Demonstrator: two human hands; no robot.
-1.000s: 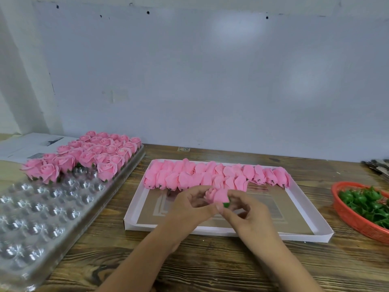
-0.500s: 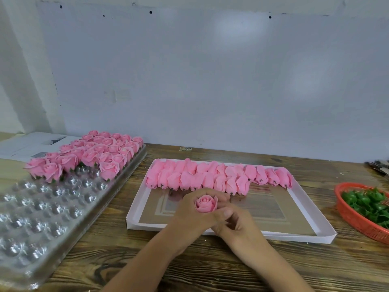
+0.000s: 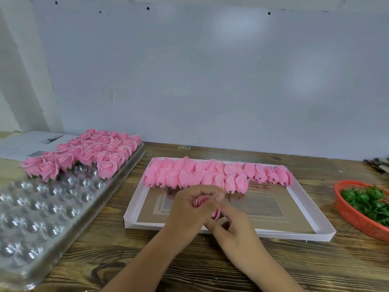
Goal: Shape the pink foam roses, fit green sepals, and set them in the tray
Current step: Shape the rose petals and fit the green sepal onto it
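Pink rose gripped by both left hand and right hand; filled tray at ten o'clock.

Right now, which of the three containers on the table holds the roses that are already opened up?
The clear blister tray on the left: its far end carries upright, opened roses. The white flat tray holds closed buds lying down; the red basket holds green sepals.

Rose mostly hidden by fingers; basket, clear tray cropped; sepal perhaps hidden.

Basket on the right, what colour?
Red-orange basket, holding green sepals; clearest in the head view.
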